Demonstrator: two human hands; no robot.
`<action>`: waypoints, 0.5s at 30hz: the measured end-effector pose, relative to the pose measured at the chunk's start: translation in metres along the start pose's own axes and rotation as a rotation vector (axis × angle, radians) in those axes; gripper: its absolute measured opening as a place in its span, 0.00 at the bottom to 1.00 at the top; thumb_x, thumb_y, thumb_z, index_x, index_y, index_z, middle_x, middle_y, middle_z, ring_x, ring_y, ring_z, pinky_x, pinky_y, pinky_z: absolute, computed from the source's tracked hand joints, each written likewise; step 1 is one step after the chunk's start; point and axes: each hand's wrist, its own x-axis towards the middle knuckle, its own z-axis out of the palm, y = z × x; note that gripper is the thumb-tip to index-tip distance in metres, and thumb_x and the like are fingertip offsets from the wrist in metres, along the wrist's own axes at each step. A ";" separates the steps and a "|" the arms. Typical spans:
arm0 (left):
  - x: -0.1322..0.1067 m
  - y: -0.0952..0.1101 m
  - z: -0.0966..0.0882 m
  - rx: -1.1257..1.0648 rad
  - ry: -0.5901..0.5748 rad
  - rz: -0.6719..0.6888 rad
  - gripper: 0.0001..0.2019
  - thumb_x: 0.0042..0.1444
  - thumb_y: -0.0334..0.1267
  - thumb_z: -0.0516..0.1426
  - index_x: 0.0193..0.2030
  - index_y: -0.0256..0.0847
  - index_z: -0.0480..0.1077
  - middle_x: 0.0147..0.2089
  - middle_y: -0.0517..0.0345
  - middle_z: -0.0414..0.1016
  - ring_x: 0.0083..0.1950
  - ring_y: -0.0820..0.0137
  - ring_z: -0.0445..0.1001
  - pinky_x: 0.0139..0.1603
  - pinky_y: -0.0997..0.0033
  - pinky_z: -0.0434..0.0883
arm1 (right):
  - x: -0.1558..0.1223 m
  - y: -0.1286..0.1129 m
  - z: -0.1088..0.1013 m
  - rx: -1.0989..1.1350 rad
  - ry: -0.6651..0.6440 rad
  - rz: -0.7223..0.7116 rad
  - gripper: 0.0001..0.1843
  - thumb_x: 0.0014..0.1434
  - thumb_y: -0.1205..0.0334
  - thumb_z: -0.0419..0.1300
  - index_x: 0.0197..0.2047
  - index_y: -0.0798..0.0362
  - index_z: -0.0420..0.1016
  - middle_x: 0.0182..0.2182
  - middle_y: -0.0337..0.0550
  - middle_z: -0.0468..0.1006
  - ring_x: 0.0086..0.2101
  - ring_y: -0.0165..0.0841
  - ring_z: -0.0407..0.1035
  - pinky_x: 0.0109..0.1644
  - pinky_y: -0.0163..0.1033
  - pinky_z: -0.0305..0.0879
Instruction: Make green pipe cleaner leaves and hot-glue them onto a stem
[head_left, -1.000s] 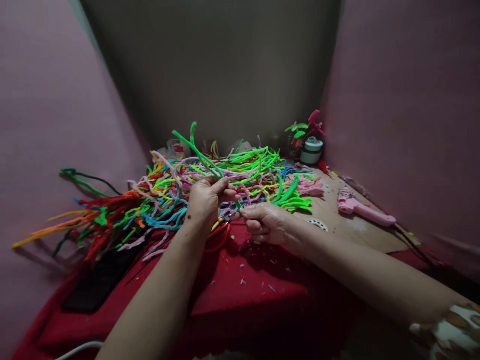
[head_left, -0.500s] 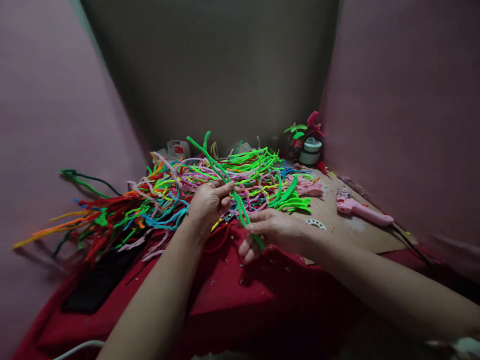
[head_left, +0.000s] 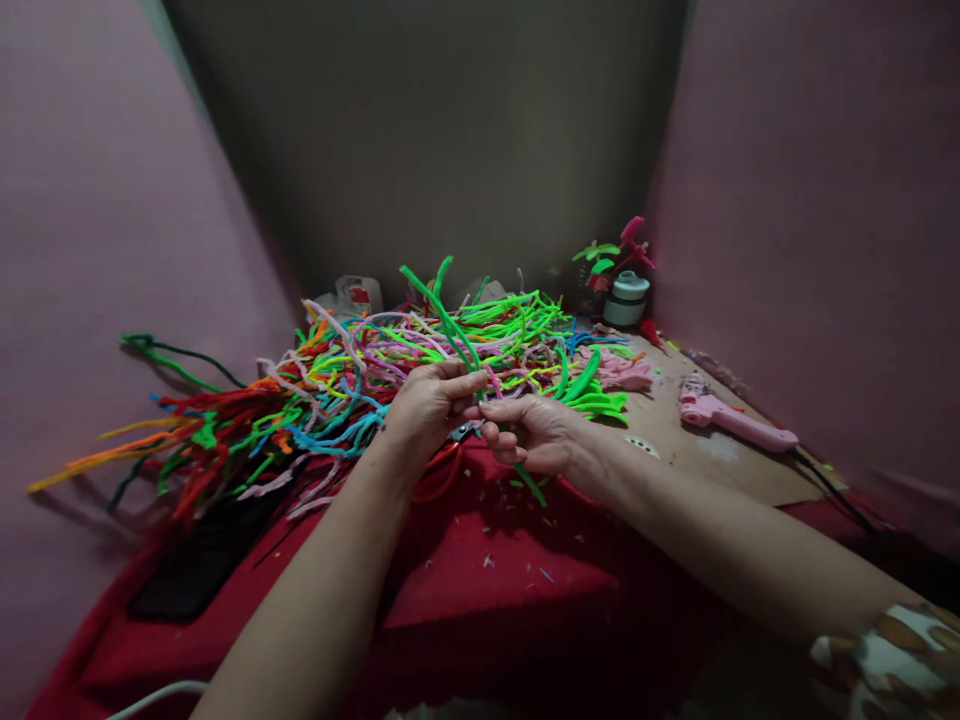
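Note:
Two or so fuzzy green pipe cleaners (head_left: 454, 325) run slantwise through both hands, their upper ends spread apart in a V. My left hand (head_left: 437, 405) pinches them near the middle between thumb and fingers. Right beside it, my right hand (head_left: 534, 432) closes on the same pipe cleaners, its fingertips almost touching the left ones. A green end (head_left: 532, 485) pokes out below the right hand. Under the hands lie scissors (head_left: 463, 432) with red handles, partly hidden. Behind them spreads a big heap of many-coloured pipe cleaners (head_left: 352, 370).
A pink glue gun (head_left: 739, 422) with a black cord lies on a brown board (head_left: 697, 470) at right. Bent green loops (head_left: 592, 390) rest nearby. A pale jar (head_left: 626, 298) stands at the back. A dark phone-like slab (head_left: 187, 570) lies on the red cloth (head_left: 480, 590).
My right hand has slid up along the green pipe cleaners to meet the left hand, and its fingers have closed. The pipe cleaners and left hand have shifted slightly right.

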 end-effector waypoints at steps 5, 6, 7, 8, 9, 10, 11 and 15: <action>-0.002 -0.001 0.002 0.114 0.046 0.134 0.19 0.39 0.34 0.65 0.18 0.39 0.54 0.14 0.70 0.50 0.14 0.83 0.51 0.13 0.80 0.54 | -0.003 0.006 -0.002 -0.074 -0.023 0.064 0.12 0.61 0.69 0.48 0.33 0.61 0.71 0.11 0.34 0.64 0.10 0.20 0.51 0.13 0.25 0.45; -0.001 -0.001 0.001 0.102 0.055 0.144 0.19 0.39 0.34 0.65 0.18 0.39 0.54 0.14 0.71 0.49 0.14 0.83 0.50 0.13 0.81 0.51 | -0.005 0.008 -0.002 -0.092 -0.032 0.066 0.12 0.62 0.68 0.47 0.34 0.61 0.71 0.11 0.34 0.65 0.10 0.20 0.52 0.13 0.25 0.45; 0.000 -0.001 0.000 0.086 0.062 0.152 0.19 0.39 0.33 0.64 0.18 0.39 0.53 0.15 0.71 0.48 0.14 0.84 0.49 0.13 0.81 0.48 | -0.008 0.010 -0.002 -0.110 -0.039 0.066 0.12 0.62 0.68 0.47 0.35 0.61 0.71 0.12 0.34 0.65 0.10 0.20 0.53 0.12 0.25 0.45; 0.001 0.000 -0.001 0.069 0.066 0.159 0.19 0.39 0.32 0.64 0.18 0.39 0.53 0.15 0.71 0.48 0.14 0.84 0.48 0.13 0.81 0.46 | -0.011 0.012 -0.002 -0.125 -0.043 0.066 0.13 0.62 0.69 0.46 0.35 0.62 0.71 0.12 0.35 0.66 0.10 0.20 0.53 0.12 0.25 0.46; 0.001 0.001 -0.002 0.056 0.069 0.163 0.19 0.39 0.32 0.64 0.18 0.39 0.53 0.15 0.71 0.47 0.14 0.85 0.48 0.13 0.81 0.45 | -0.014 0.015 -0.002 -0.138 -0.039 0.061 0.13 0.61 0.70 0.46 0.35 0.62 0.71 0.12 0.35 0.67 0.10 0.20 0.53 0.12 0.25 0.46; 0.002 0.001 -0.004 0.048 0.071 0.167 0.19 0.39 0.32 0.64 0.18 0.39 0.53 0.15 0.71 0.47 0.14 0.85 0.48 0.14 0.81 0.45 | -0.017 0.017 -0.002 -0.149 -0.032 0.053 0.13 0.61 0.70 0.46 0.34 0.63 0.71 0.13 0.35 0.67 0.10 0.20 0.54 0.11 0.26 0.47; 0.003 0.001 -0.005 0.042 0.073 0.172 0.19 0.39 0.32 0.64 0.18 0.39 0.53 0.16 0.71 0.47 0.14 0.85 0.48 0.14 0.81 0.45 | -0.021 0.020 -0.003 -0.159 -0.026 0.042 0.13 0.60 0.71 0.47 0.34 0.63 0.71 0.13 0.36 0.68 0.10 0.21 0.56 0.11 0.26 0.48; 0.007 0.001 -0.009 0.012 0.098 0.166 0.18 0.40 0.32 0.64 0.19 0.38 0.55 0.15 0.71 0.49 0.14 0.85 0.48 0.14 0.81 0.45 | -0.030 0.027 -0.004 -0.185 -0.037 0.017 0.12 0.60 0.71 0.46 0.34 0.64 0.70 0.18 0.44 0.74 0.14 0.26 0.67 0.14 0.28 0.58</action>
